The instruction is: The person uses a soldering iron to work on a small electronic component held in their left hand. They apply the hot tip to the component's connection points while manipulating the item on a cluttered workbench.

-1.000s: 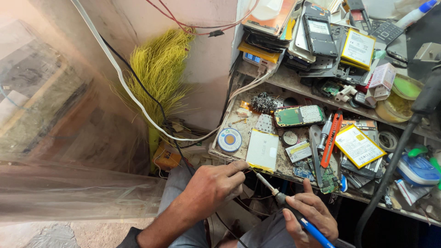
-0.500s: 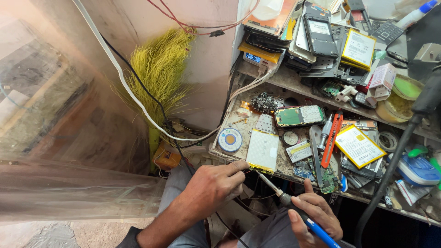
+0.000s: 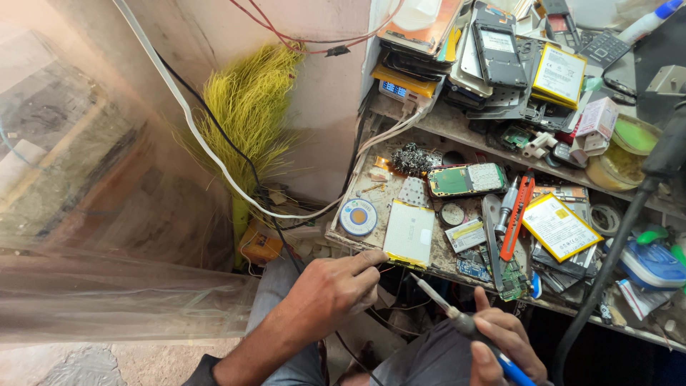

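- The right hand [image 3: 500, 343] is closing its grip around a soldering iron [image 3: 464, 325], thumb up along the handle, metal tip pointing up and left toward the table [image 3: 371, 246] edge.
- The left hand [image 3: 332, 289] is reaching in from lower left, forearm angled upward, forefinger stretched out and pinching a thin red wire against the thumb just under a flat white battery [image 3: 409, 232].
- The battery is lying at the table's front edge, beside a round solder reel [image 3: 358, 216].
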